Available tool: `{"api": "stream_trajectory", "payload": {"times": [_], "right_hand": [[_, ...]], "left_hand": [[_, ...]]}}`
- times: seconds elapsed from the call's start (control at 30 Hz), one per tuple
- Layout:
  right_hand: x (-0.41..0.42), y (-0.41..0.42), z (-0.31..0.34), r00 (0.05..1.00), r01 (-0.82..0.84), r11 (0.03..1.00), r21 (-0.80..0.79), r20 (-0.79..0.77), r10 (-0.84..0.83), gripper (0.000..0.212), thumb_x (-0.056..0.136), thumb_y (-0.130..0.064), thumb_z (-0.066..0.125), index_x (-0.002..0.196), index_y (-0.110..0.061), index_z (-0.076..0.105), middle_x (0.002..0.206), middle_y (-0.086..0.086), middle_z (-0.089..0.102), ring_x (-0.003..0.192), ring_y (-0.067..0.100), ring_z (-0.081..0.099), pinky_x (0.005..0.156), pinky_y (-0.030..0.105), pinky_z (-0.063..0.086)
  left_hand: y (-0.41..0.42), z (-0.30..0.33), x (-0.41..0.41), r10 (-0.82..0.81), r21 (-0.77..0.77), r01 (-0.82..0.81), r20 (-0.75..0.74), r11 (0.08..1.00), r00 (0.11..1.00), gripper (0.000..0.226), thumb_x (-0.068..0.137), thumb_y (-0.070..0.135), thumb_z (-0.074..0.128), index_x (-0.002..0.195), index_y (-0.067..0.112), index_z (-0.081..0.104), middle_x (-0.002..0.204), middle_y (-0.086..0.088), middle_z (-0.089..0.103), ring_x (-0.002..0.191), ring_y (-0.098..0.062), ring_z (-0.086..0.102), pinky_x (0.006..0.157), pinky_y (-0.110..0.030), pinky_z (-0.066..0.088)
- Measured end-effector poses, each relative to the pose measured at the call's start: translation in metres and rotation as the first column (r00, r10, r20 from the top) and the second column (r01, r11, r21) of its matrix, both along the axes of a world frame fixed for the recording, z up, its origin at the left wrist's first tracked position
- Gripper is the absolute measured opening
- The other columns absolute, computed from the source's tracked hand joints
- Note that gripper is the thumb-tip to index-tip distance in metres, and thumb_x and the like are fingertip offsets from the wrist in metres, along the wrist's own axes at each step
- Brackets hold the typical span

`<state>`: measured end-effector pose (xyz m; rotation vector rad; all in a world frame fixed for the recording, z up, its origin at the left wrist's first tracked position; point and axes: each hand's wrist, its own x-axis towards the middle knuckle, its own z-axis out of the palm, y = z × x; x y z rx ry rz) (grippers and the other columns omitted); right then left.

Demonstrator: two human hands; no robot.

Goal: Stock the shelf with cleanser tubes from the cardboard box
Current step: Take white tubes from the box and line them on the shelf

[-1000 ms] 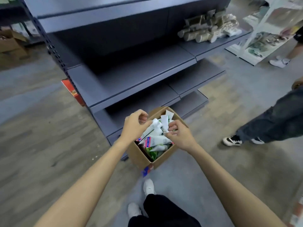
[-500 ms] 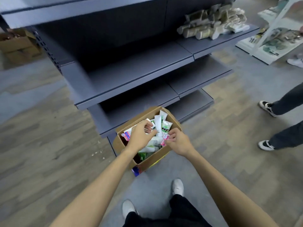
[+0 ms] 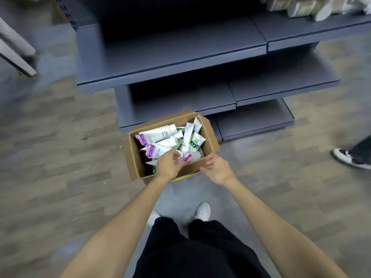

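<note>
An open cardboard box (image 3: 135, 163) stands on the floor against the foot of the dark grey shelf (image 3: 180, 63). It holds several cleanser tubes (image 3: 158, 134), white with pink or green print, lying jumbled. My left hand (image 3: 167, 165) reaches into the box's near side, and its curled fingers pinch the pink crimped end of one tube (image 3: 186, 156). My right hand (image 3: 217, 170) hovers just outside the box's near right rim, fingers relaxed and holding nothing. The shelf boards directly above the box are bare.
Beige and white packs (image 3: 301, 7) lie on the upper right shelf board. Another person's sneaker (image 3: 346, 159) is on the floor at the right. A slanted stand leg (image 3: 16, 51) is at the far left. My own white shoes (image 3: 203, 211) stand behind the box.
My right hand has come out of the box and opened beside its rim. My left hand shifted to the near side of the tubes. The view has tilted down.
</note>
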<state>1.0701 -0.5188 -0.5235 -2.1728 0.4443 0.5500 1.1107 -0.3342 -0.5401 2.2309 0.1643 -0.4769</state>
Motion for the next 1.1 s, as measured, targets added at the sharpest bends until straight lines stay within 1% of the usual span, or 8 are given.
{"api": "stream_trajectory", "payload": {"times": [0.2, 0.37, 0.63, 0.73, 0.83, 0.93, 1.0, 1.1], "right_hand": [[0.006, -0.011, -0.007, 0.998, -0.054, 0.997, 0.055, -0.03, 0.056, 0.032, 0.088, -0.016, 0.072, 0.116, -0.01, 0.058, 0.1, 0.003, 0.06, 0.097, 0.023, 0.067, 0.078, 0.018, 0.046], [0.016, -0.02, -0.005, 0.997, -0.079, 0.994, 0.081, -0.009, 0.08, 0.031, 0.088, -0.016, 0.072, 0.114, -0.011, 0.058, 0.098, 0.001, 0.059, 0.088, 0.015, 0.061, 0.079, 0.017, 0.044], [0.018, -0.037, -0.007, 0.992, -0.121, 0.992, 0.038, -0.031, 0.122, 0.026, 0.089, -0.016, 0.069, 0.112, -0.01, 0.059, 0.107, 0.008, 0.066, 0.098, 0.023, 0.067, 0.081, 0.018, 0.045], [0.024, -0.038, -0.008, 0.991, -0.126, 0.992, 0.025, -0.039, 0.127, 0.03, 0.088, -0.016, 0.069, 0.115, -0.01, 0.058, 0.109, 0.009, 0.065, 0.098, 0.023, 0.066, 0.08, 0.015, 0.042], [0.038, -0.034, -0.003, 0.992, -0.126, 0.992, 0.013, -0.021, 0.127, 0.039, 0.087, -0.015, 0.07, 0.123, -0.01, 0.056, 0.116, 0.008, 0.065, 0.099, 0.02, 0.062, 0.094, 0.02, 0.046], [0.056, -0.022, 0.014, 0.981, -0.178, 0.984, 0.008, 0.08, 0.177, 0.055, 0.084, -0.021, 0.075, 0.132, -0.012, 0.05, 0.126, 0.002, 0.059, 0.115, 0.019, 0.057, 0.092, 0.02, 0.041], [0.068, -0.011, 0.029, 0.962, -0.227, 0.974, 0.002, 0.158, 0.224, 0.062, 0.081, -0.025, 0.079, 0.135, -0.017, 0.049, 0.13, 0.001, 0.059, 0.119, 0.021, 0.055, 0.093, 0.028, 0.045], [0.085, 0.006, 0.054, 0.914, -0.304, 0.953, -0.005, 0.281, 0.293, 0.052, 0.08, -0.03, 0.08, 0.125, -0.022, 0.056, 0.123, -0.005, 0.064, 0.114, 0.016, 0.059, 0.094, 0.035, 0.05]], "left_hand": [[-0.013, -0.023, 0.005, 0.056, 0.061, -0.052, -0.057, 0.997, 0.997, 0.034, 0.081, 0.021, 0.079, 0.11, 0.008, 0.066, 0.101, -0.011, 0.068, 0.093, -0.027, 0.066, 0.084, -0.034, 0.052], [-0.033, -0.037, 0.013, 0.021, 0.152, -0.013, -0.048, 0.988, 0.999, 0.019, 0.085, 0.031, 0.076, 0.091, 0.014, 0.069, 0.091, -0.009, 0.073, 0.09, -0.031, 0.066, 0.076, -0.034, 0.051], [-0.042, -0.041, 0.018, -0.032, 0.237, 0.025, 0.027, 0.971, 0.999, 0.014, 0.092, 0.027, 0.067, 0.098, 0.014, 0.07, 0.097, -0.012, 0.072, 0.097, -0.035, 0.063, 0.078, -0.038, 0.049], [-0.041, -0.019, 0.033, -0.172, 0.316, 0.143, 0.065, 0.938, 0.983, 0.017, 0.095, 0.029, 0.062, 0.099, 0.015, 0.07, 0.097, -0.012, 0.07, 0.098, -0.035, 0.061, 0.077, -0.039, 0.047], [-0.033, 0.021, 0.056, -0.317, 0.339, 0.271, 0.086, 0.901, 0.945, 0.019, 0.095, 0.03, 0.062, 0.104, 0.017, 0.073, 0.098, -0.011, 0.07, 0.096, -0.033, 0.061, 0.077, -0.037, 0.045], [-0.023, 0.07, 0.074, -0.438, 0.367, 0.374, 0.106, 0.852, 0.893, 0.018, 0.094, 0.029, 0.065, 0.097, 0.014, 0.074, 0.087, -0.008, 0.068, 0.088, -0.03, 0.06, 0.071, -0.034, 0.042], [-0.014, 0.104, 0.081, -0.484, 0.39, 0.41, 0.113, 0.825, 0.868, 0.014, 0.092, 0.029, 0.068, 0.09, 0.016, 0.072, 0.077, -0.003, 0.063, 0.083, -0.03, 0.056, 0.071, -0.036, 0.043], [0.003, 0.15, 0.089, -0.513, 0.417, 0.422, 0.133, 0.805, 0.848, 0.009, 0.089, 0.028, 0.069, 0.089, 0.02, 0.071, 0.077, 0.003, 0.063, 0.084, -0.025, 0.051, 0.075, -0.035, 0.043]]}}
